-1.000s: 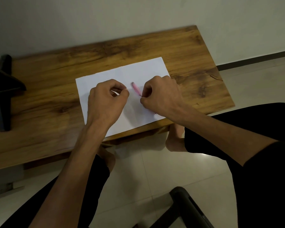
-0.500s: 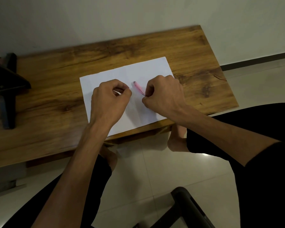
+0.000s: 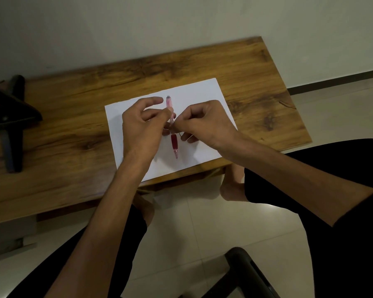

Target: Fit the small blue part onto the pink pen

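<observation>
Both hands [image 3: 142, 125] [image 3: 205, 122] pinch pen [image 3: 174, 143] — above paper [image 3: 202, 93] middle.

A wooden desk [image 3: 256, 87] with a strong brown grain stands with its far edge against a plain pale wall [image 3: 138, 24], which carries a dark skirting strip [image 3: 336, 79] along its foot at the right. The floor [image 3: 220, 222] is laid with large glossy off-white tiles that catch a soft glare of light. A dark stand [image 3: 11, 119] sits on the desk's left end, and a black chair arm [image 3: 252, 274] shows at the near edge.
</observation>
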